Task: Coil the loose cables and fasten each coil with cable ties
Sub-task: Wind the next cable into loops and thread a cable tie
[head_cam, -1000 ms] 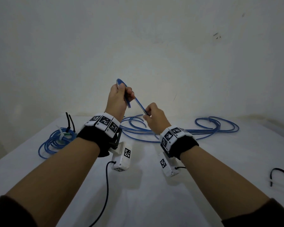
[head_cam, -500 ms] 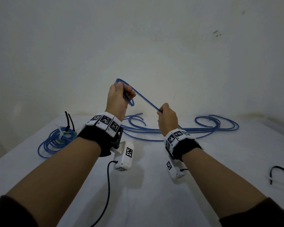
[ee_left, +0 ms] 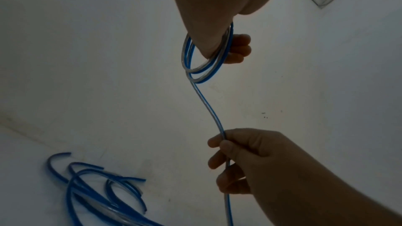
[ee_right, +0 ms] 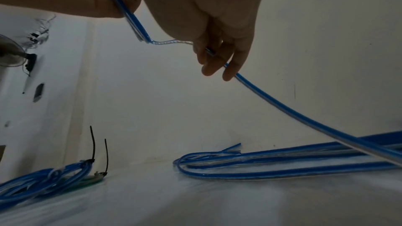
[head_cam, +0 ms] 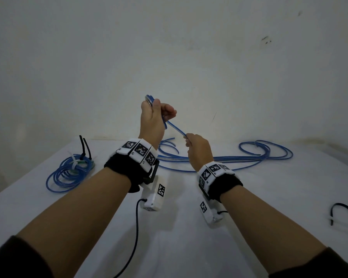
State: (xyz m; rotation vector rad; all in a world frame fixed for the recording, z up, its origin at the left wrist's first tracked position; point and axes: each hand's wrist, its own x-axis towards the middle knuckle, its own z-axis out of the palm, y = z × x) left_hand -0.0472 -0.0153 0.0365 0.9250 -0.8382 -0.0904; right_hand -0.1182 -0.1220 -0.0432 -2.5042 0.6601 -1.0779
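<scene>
Head view shows my left hand [head_cam: 154, 119] raised above the table [head_cam: 179, 247], fingers curled round a small coil [ee_left: 204, 64] of the blue cable [head_cam: 176, 129], a couple of turns so far. My right hand [head_cam: 197, 149] sits lower and just beside it, pinching the same cable where it runs down from the coil; the short stretch between my hands looks taut. Below my right hand the cable drops to the loose cables [head_cam: 249, 155] lying in long bends at the back of the table. A finished coil [head_cam: 68, 173] lies at the far left, with black cable ties [head_cam: 84, 145] standing up from it, and more ties [head_cam: 342, 209] wait at the right edge. I judge this cable light but springy, with a smooth jacket that could slip: its bends on the table keep wide curves, so the turns will likely try to spring open. I think the best hold is the crossing point of the turns in my left hand, while my right slides along for the next loop.
</scene>
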